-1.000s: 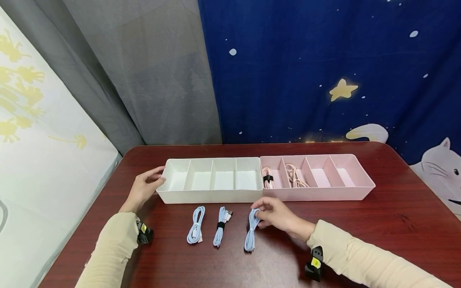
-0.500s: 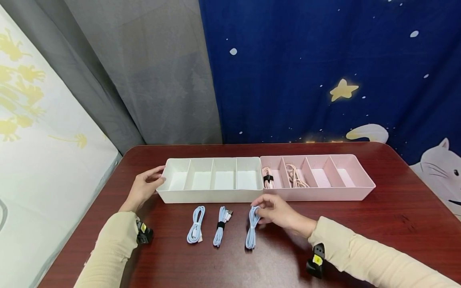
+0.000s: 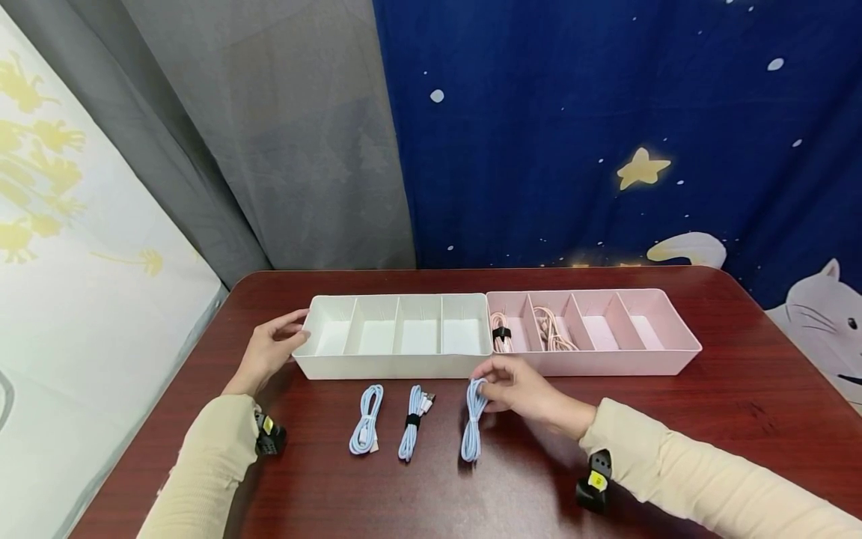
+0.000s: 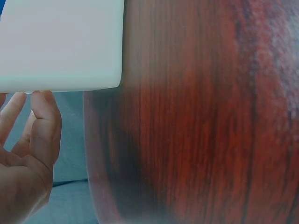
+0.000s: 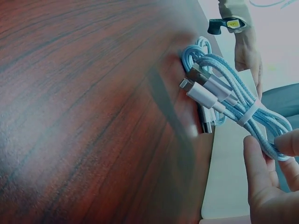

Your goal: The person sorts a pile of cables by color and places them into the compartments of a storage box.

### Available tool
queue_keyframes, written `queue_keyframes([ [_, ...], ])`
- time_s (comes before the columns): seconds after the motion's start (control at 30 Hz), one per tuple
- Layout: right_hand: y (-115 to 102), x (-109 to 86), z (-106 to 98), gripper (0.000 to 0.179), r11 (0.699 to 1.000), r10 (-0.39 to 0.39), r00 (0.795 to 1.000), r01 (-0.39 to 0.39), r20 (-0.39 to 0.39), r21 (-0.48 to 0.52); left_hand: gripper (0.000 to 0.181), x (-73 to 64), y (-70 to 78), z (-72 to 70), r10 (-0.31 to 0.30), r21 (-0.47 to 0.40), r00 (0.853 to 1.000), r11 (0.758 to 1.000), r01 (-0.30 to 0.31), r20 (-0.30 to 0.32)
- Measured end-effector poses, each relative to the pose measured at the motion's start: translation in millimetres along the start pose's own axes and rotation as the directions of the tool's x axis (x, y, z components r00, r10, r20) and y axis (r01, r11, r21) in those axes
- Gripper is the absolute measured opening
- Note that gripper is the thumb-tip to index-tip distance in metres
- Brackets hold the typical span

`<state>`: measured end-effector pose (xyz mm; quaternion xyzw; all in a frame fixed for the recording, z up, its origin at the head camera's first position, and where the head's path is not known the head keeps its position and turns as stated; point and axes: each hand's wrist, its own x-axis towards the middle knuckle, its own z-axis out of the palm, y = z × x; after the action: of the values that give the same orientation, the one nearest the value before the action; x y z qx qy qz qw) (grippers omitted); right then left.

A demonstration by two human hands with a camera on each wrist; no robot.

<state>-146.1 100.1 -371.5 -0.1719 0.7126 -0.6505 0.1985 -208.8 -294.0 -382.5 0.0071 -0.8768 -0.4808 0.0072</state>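
Observation:
My right hand [image 3: 521, 393] pinches the top end of a coiled light-blue charging cable [image 3: 474, 423], just in front of the trays. In the right wrist view, a pale tie binds that charging cable [image 5: 250, 112] at its middle, and its plugs point away from the fingers. My left hand [image 3: 269, 348] touches the left end wall of the white divided tray [image 3: 397, 367] with its fingertips; the left wrist view shows those fingertips right at the tray's [image 4: 60, 46] edge. Two more blue cables lie on the table: a coiled one [image 3: 367, 421] and one with a black strap [image 3: 412, 424].
A pink divided tray [image 3: 606, 364] stands end to end with the white one. Its two left compartments hold pink cables, one bundle [image 3: 501, 333] strapped in black, the other [image 3: 554, 333] looser. The dark red table [image 3: 754, 449] ends before grey and blue curtains.
My right hand has lifted the blue cable slightly and carried it a little toward the trays. The left hand stays at the white tray's end.

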Motion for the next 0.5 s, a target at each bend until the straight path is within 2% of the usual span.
queue_keyframes([
  [0.5,-8.9,5.3,-2.3,0.025,1.0,-0.005,1.0,0.005,0.015,0.003,0.047,-0.6,1.4,0.3,0.007,0.01,1.0,1.0,-0.007,-0.004],
])
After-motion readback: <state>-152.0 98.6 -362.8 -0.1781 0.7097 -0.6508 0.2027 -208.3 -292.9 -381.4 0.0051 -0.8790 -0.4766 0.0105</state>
